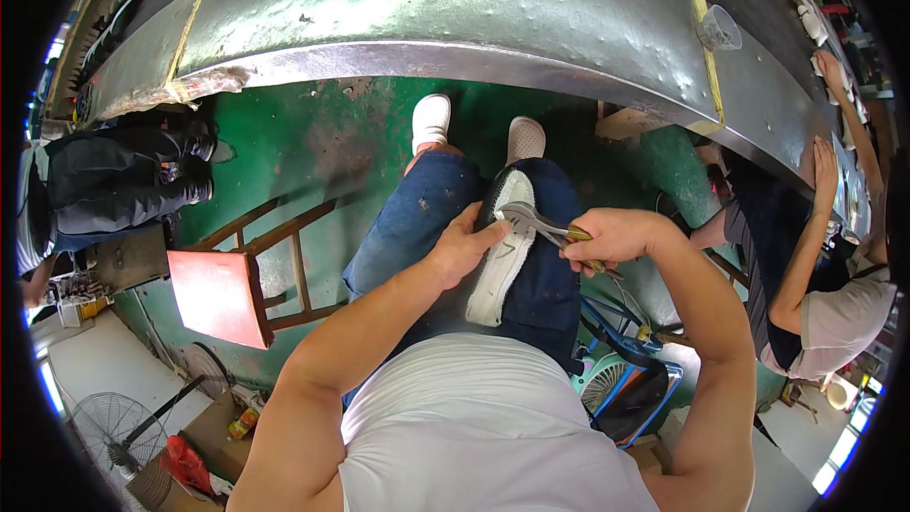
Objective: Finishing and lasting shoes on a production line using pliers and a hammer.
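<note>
A white shoe with a dark upper point(500, 256) lies sole-side up on my lap, between my blue-jeaned thighs. My left hand point(463, 246) presses against its left side and holds it steady. My right hand point(611, 235) grips metal pliers point(540, 225) by the handles. The pliers' jaws bite the shoe's edge near the toe end, just beside my left thumb.
A long grey metal workbench point(427, 9) curves across the top, with a clear plastic cup point(718, 28) on it. A red wooden stool point(223, 294) stands at my left. Another person point(815, 294) works at the bench on my right. A fan point(114, 427) and boxes sit lower left.
</note>
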Available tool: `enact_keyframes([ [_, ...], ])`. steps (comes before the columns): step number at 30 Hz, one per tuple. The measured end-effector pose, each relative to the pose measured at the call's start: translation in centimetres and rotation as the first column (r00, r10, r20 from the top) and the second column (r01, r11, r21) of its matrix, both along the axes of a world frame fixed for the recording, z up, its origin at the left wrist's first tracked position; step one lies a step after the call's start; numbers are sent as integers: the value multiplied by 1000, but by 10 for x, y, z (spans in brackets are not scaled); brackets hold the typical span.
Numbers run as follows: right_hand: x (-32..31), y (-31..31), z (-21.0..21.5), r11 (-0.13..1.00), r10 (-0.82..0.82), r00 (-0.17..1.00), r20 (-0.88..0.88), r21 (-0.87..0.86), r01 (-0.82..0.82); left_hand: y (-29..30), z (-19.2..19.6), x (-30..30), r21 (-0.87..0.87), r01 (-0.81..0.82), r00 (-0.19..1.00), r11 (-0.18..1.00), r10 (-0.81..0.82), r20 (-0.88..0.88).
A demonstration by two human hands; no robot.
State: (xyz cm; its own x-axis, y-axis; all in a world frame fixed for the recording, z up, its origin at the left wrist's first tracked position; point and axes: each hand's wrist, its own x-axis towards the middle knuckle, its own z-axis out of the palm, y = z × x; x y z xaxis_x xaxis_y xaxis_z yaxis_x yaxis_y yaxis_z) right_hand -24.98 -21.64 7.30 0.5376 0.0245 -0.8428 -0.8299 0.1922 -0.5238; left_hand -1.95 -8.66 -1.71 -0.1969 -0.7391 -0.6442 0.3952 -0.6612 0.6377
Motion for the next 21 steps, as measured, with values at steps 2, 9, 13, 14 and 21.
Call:
enact_keyframes([
  [2, 1, 13, -9, 988, 86, 995, -43, -126, -90, 1, -3, 1, -8, -29, 1000, 1000, 29, -11],
  [9, -23, 102, -64, 726, -669, 743, 11, 220, 651, 2, 10, -18, -90, -74, 979, 993, 90, 184],
  [13, -49, 78, -94, 569, -699, 715, -26, 587, 577, -7, -4, -15, 9, -6, 970, 1000, 4, 242],
  [14, -51, 67, -95, 667, -613, 786, 81, 587, 460, -7, -8, -14, 21, 24, 953, 999, -29, 300],
  [21, -49, 44, -18, 867, -478, 856, 197, -50, 496, -17, 24, -9, 123, 60, 940, 991, -97, 326],
])
